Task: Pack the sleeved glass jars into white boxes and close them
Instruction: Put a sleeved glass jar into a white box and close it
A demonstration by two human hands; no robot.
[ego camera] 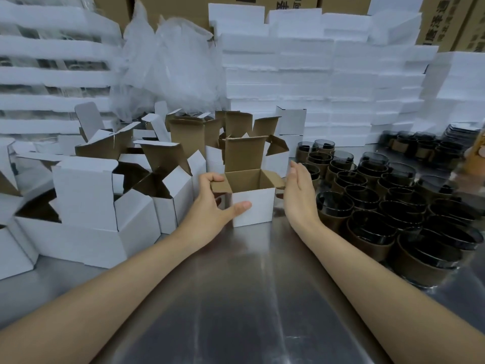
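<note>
Grip of left hand [212,203] around box [260,209]

Top cartons [441,19] cropped, far jars [420,145] blurred

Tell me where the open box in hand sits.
Head view, centre: the open white box stands on the steel table, left hand gripping it, sleeved jars to its right.

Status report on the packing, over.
Left hand grips open white box; right hand open beside it. Box empty, lid up. Sleeved jars stand right, nothing between.
</note>
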